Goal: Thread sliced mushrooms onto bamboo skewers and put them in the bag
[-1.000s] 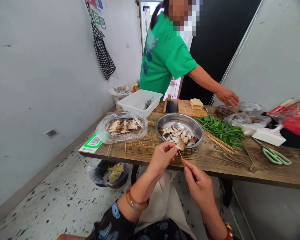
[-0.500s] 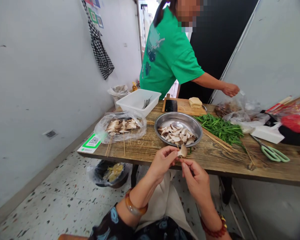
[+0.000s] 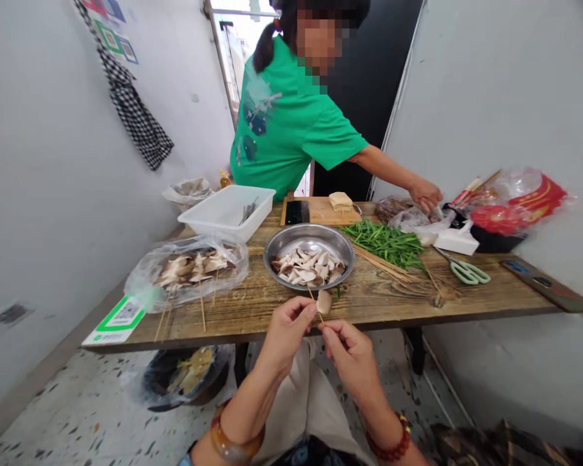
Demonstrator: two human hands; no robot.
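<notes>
In front of the metal bowl, my left hand (image 3: 287,330) pinches a mushroom (image 3: 324,302) with a pale stem and a brownish cap. A thin bamboo skewer (image 3: 311,292) runs up beside it, and my right hand (image 3: 348,349) grips the skewer's lower part. Both hands are closed, almost touching, over the table's front edge. Behind them stands the steel bowl (image 3: 352,259) with many mushroom pieces (image 3: 308,266) in it. To the left, skewered mushrooms (image 3: 189,268) lie on a clear plastic bag (image 3: 138,275), their sticks pointing at me.
Green leafy stalks (image 3: 386,243), loose skewers (image 3: 381,262), scissors (image 3: 469,272) and a phone (image 3: 547,285) lie to the right. A white tub (image 3: 208,220) and a cutting board (image 3: 315,212) stand behind. A co-worker in green (image 3: 296,123) reaches toward plastic bags (image 3: 415,217). A lined bin (image 3: 160,388) stands below.
My view has turned right, so the table shifts left in the picture. The co-worker's hand has lowered onto the bags. My hands keep hold of the mushroom and skewer.
</notes>
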